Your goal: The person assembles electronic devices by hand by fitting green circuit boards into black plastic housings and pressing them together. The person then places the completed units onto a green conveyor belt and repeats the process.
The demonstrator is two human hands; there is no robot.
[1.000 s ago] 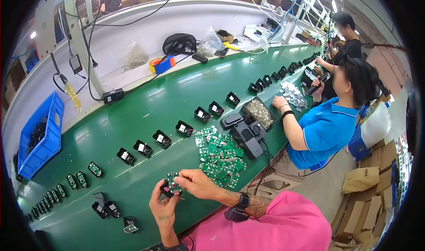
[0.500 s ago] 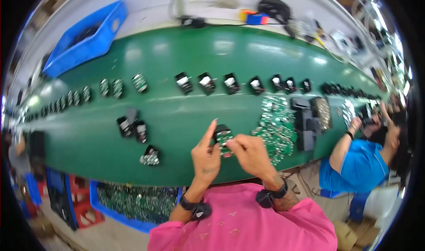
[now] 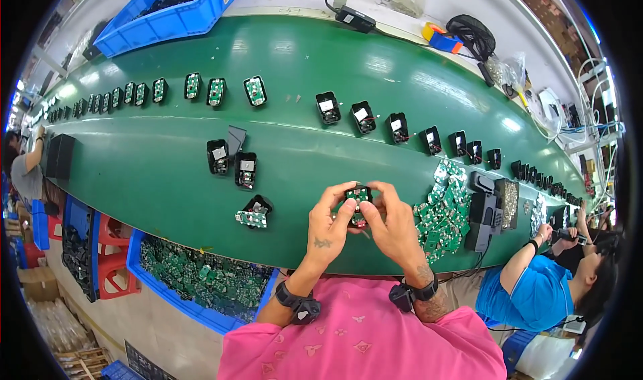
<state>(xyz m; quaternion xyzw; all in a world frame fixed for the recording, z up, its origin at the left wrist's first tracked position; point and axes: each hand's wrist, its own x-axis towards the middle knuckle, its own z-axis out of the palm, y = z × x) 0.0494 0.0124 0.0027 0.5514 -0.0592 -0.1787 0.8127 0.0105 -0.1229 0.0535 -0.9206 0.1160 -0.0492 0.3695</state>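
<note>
Between my two hands is a small black plastic housing with a green circuit board (image 3: pixel 360 195) in its opening. My left hand (image 3: pixel 326 226) wraps the housing's left side, its thumb pressing on the board. From the other side, my right hand (image 3: pixel 394 227) closes around it, thumb also on the board's face. A bit of red shows at the lower end of the board. To the left, a black housing (image 3: pixel 262 204) has a circuit board (image 3: pixel 252 219) lying tilted across its near edge. Two more open housings (image 3: pixel 218 156) stand beyond it, beside a flat dark piece (image 3: pixel 236 139).
Loose circuit boards (image 3: pixel 442 212) are heaped right of my hands, beside dark grey holders (image 3: pixel 481 212). Rows of housings (image 3: pixel 362 117) cross the green table (image 3: pixel 301 65). A blue crate (image 3: pixel 167 19) stands far left; a blue bin (image 3: pixel 231 321) of boards sits below the edge. A co-worker (image 3: pixel 529 289) works at right.
My right hand has gone from pinching at the board's lower right to wrapping the housing. My left index finger, raised before, now curls around it. The whole view has shifted and tilted.
</note>
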